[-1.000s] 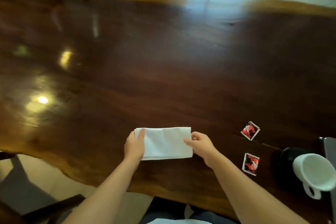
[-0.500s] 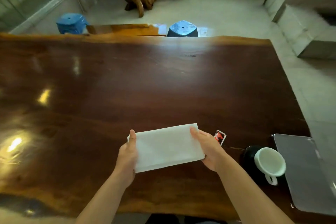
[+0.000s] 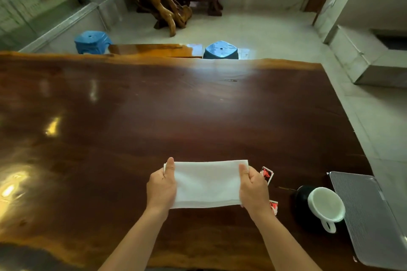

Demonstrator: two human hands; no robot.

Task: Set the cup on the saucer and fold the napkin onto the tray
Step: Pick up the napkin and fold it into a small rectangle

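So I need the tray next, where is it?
Head view, far right: the grey tray lies at the table's near right corner, just right of the white cup.

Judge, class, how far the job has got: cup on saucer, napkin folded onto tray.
Done: the white handled cup seems to sit on the dark round saucer. In hand: the left hand and right hand hold the folded white paper napkin by its ends over the dark wooden table. Left: laying it on the grey ribbed metal tray, which holds nothing.
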